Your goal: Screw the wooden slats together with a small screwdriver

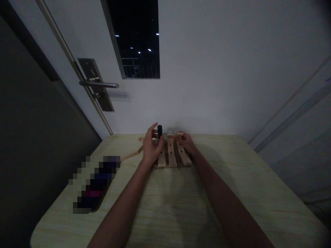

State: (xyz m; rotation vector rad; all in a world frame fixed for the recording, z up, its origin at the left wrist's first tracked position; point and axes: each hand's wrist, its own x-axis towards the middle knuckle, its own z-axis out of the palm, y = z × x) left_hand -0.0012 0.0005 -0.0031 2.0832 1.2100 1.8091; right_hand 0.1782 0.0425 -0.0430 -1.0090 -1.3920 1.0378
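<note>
Near the table's far edge, my left hand point(152, 146) is curled around a short upright black handle point(159, 130), with the index finger raised. The handle's lower end is hidden, so its kind cannot be told. Beside the thumb lies a light wooden strip point(161, 160); a middle wooden strip point(171, 151) and a right wooden strip point(184, 156) lie alongside, with dark holes and small crosspieces at their far ends. They rest on a brownish base point(179, 165). My right hand point(187, 142) pinches the far end of the right strip; its fingertips are partly hidden.
A phone point(102, 187), its screen blurred out, lies at the left of the pale wood-grain table point(165, 213). A thin wooden stick point(131, 154) stretches from it towards my left hand. Beyond the far edge stands a white door point(207, 75) with a metal handle point(100, 83).
</note>
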